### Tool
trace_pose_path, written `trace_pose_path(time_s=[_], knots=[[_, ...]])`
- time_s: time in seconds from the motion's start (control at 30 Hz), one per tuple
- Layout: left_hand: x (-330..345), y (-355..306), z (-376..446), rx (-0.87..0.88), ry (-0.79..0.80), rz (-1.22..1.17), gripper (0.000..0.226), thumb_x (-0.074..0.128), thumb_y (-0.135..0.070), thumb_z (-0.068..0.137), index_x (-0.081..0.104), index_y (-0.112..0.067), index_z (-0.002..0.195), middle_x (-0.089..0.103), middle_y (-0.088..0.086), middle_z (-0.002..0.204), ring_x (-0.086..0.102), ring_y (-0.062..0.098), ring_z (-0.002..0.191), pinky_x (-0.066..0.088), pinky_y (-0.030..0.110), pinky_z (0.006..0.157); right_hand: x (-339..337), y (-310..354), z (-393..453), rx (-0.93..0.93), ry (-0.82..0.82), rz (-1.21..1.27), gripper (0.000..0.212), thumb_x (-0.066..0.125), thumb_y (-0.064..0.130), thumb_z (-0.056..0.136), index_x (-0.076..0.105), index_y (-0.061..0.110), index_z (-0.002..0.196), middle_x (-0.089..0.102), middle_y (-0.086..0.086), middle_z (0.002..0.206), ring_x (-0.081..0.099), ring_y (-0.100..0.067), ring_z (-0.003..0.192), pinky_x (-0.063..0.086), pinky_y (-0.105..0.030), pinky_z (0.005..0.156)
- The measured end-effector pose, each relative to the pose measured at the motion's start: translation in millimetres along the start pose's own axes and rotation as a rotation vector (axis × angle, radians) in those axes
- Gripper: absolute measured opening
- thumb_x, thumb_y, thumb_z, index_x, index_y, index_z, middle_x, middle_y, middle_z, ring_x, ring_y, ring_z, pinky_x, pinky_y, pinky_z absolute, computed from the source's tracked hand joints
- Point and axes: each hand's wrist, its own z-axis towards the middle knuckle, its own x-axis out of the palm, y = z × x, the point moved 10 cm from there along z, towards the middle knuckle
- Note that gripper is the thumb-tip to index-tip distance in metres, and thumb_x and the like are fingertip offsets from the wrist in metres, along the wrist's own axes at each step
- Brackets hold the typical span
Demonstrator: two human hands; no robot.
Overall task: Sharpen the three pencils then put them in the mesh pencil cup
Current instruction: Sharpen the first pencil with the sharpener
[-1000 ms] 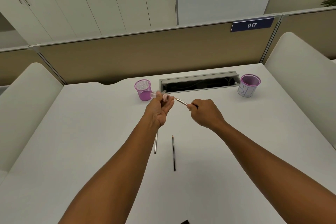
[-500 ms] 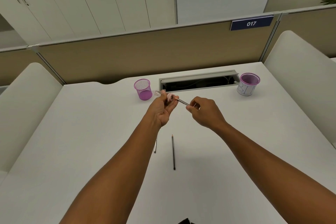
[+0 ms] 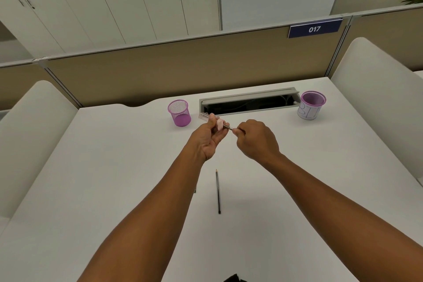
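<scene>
Head view, from the near edge outward: one pencil (image 3: 217, 191) lies loose on the desk (image 3: 114, 167) between the forearms, point away from the person, and a sliver of what seems to be another (image 3: 195, 190) peeks out beside the left forearm; I cannot tell more of it. Both lie within easy reach, probably waiting their turn.

Above them the two hands meet over the desk. The left hand (image 3: 209, 137) clasps a pink sharpener (image 3: 219, 125) with a clear tube at its far end, fingers curled round it so it stays fixed. The right hand (image 3: 255, 138) pinches the third pencil (image 3: 229, 127) close to the sharpener, its tip seated in the opening; gripping so near the mouth likely keeps the shaft straight while it is twisted. So the first pencil appears to be in the sharpening step, with none in a cup.

Farther on, just beyond the left hand, stands the purple mesh cup (image 3: 179, 112), upright and close for the drop. Behind it is an open cable tray (image 3: 249, 102), and well to the right a second cup (image 3: 311, 105) with a paper label.
</scene>
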Motion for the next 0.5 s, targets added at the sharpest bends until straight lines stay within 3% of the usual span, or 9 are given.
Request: trace_pose_path(time_s=[0.1,0.23,0.37,0.5], knots=[[1.8,-0.1,0.1,-0.003,0.019,-0.009,0.023,0.055,-0.023,0.096,0.059,0.000,0.096,0.065,0.019,0.096,0.066,0.030,0.090,0.050,0.044,0.098,6.4,-6.0,2.6,0.104,0.103,0.012,0.034,0.046,0.032,0.099,0.061,0.011,0.077,0.054,-0.001,0.067,0.051,-0.019,0.064,0.028,-0.023,0.049],[-0.2,-2.7,0.9,0.015,0.014,0.004,0.024,0.054,-0.023,0.096,0.060,0.000,0.098,0.065,0.018,0.093,0.066,0.028,0.087,0.051,0.043,0.096,20.6,-15.6,0.6,0.356,0.321,0.454,0.034,0.049,0.031,0.098,0.070,0.005,0.090,0.063,-0.004,0.080,0.049,-0.014,0.063,0.037,-0.023,0.054],[-3.9,-6.7,2.1,0.029,-0.025,-0.002,0.022,0.056,-0.022,0.096,0.059,-0.001,0.096,0.066,0.017,0.088,0.068,0.027,0.081,0.053,0.042,0.091,10.7,0.1,4.4,0.160,0.227,0.187,0.027,0.055,0.040,0.095,0.059,0.014,0.098,0.065,-0.003,0.089,0.060,-0.017,0.079,0.044,-0.028,0.065],[-7.1,-5.5,4.5,0.026,-0.044,-0.015,0.029,0.056,-0.023,0.096,0.057,0.001,0.113,0.067,0.017,0.090,0.068,0.027,0.081,0.054,0.042,0.091,-6.0,18.6,0.7,-0.085,-0.042,-0.160,0.023,0.048,0.032,0.099,0.062,0.013,0.094,0.062,-0.003,0.085,0.053,-0.018,0.067,0.037,-0.027,0.056]])
